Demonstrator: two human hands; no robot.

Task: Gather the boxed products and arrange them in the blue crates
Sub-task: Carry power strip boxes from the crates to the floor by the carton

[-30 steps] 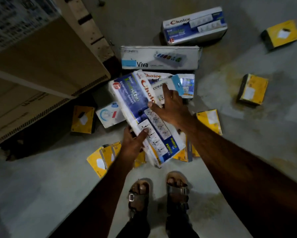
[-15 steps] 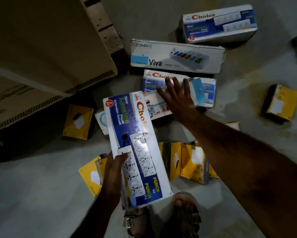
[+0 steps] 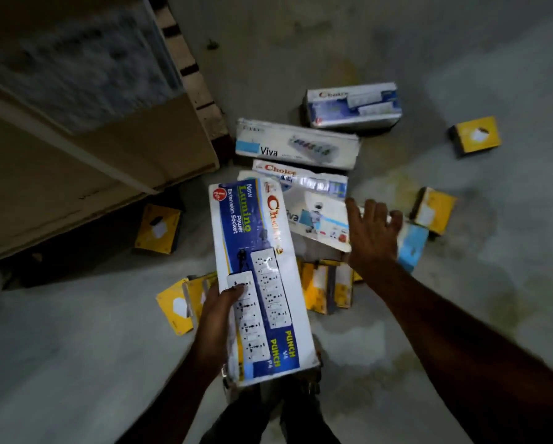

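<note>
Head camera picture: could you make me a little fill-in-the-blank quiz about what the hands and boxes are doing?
1. The left hand holds a long blue and white box printed with the brand name ____.
2. The right hand takes hold of a white box marked ____.
3. The small boxes scattered on the floor are coloured ____.

Missing words: Choice; Viva; yellow

Left hand [image 3: 217,310] around Choice box [image 3: 259,283].
</note>
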